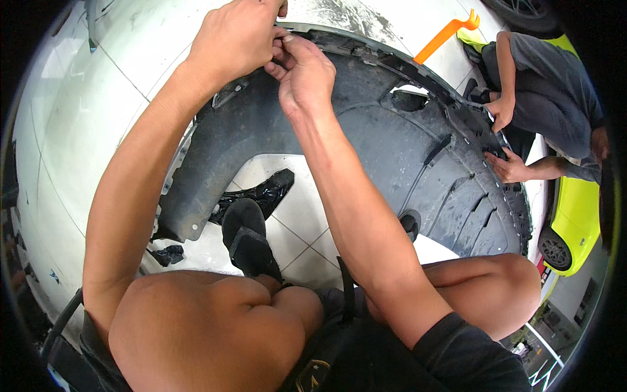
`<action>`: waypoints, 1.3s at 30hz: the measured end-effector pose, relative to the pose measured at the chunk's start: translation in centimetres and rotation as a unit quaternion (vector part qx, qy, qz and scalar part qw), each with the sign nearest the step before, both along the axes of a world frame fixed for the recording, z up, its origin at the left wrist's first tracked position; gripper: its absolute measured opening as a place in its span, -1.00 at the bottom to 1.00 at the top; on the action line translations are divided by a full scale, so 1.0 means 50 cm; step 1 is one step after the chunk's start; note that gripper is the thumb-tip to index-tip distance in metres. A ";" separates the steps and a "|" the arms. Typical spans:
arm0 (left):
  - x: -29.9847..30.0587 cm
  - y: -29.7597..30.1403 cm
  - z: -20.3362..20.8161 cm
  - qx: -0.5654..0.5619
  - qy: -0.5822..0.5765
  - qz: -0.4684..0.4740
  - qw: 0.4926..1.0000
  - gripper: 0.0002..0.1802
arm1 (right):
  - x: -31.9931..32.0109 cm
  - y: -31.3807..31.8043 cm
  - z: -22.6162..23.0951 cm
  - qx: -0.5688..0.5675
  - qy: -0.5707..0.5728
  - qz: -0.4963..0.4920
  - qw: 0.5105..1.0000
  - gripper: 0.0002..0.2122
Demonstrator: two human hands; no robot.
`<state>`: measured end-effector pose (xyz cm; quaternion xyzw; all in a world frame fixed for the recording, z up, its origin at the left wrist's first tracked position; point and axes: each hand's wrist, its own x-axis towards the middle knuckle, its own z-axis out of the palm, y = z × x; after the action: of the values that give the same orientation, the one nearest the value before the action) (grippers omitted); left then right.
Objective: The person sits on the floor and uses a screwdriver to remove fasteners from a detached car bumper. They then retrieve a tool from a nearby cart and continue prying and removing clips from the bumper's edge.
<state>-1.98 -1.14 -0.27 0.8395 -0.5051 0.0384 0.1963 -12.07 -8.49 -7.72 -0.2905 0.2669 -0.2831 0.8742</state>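
A large, curved black plastic car panel [372,144], like a bumper cover with its inner side up, lies on the floor in front of me. At its far rim, my left hand [238,39] is closed, its fingers partly hidden and bent down at the edge. Beside it, my right hand [308,73] has its thumb and fingers pinched together at the same rim. The two hands' fingertips nearly meet, and whatever lies between them is too small or hidden to name.
An orange pry tool [447,40] rests by the far right rim. At right, a co-worker's hands [511,168] touch the panel's edge. A glossy black part [277,193] lies near my foot, and a small black piece [170,255] to its left. A yellow-green car [578,225] stands beyond.
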 end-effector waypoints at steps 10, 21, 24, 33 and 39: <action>-0.033 -0.004 0.010 -0.006 0.021 0.045 0.999 -0.62 | -0.014 -0.009 0.014 -0.037 0.009 0.020 0.999 -0.87; 0.006 0.014 0.032 0.028 0.066 -0.008 0.997 -0.69 | -0.016 0.001 0.016 -0.041 0.002 0.020 0.999 -0.85; 0.009 0.016 0.040 0.055 0.112 0.006 0.992 -0.72 | -0.010 0.005 0.012 -0.098 0.030 0.032 0.994 -0.82; -0.021 0.006 0.060 0.037 0.088 0.025 0.995 -0.75 | 0.042 0.029 -0.021 -0.140 0.034 -0.096 0.985 -0.82; 0.010 0.021 0.018 0.044 0.019 0.018 0.999 -0.66 | 0.037 0.027 -0.018 -0.113 0.021 -0.065 0.991 -0.80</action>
<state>-1.49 -0.07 0.62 0.8569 -0.4874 0.0038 0.1676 -10.23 -7.12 -8.64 -0.3753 0.2704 -0.3617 0.8095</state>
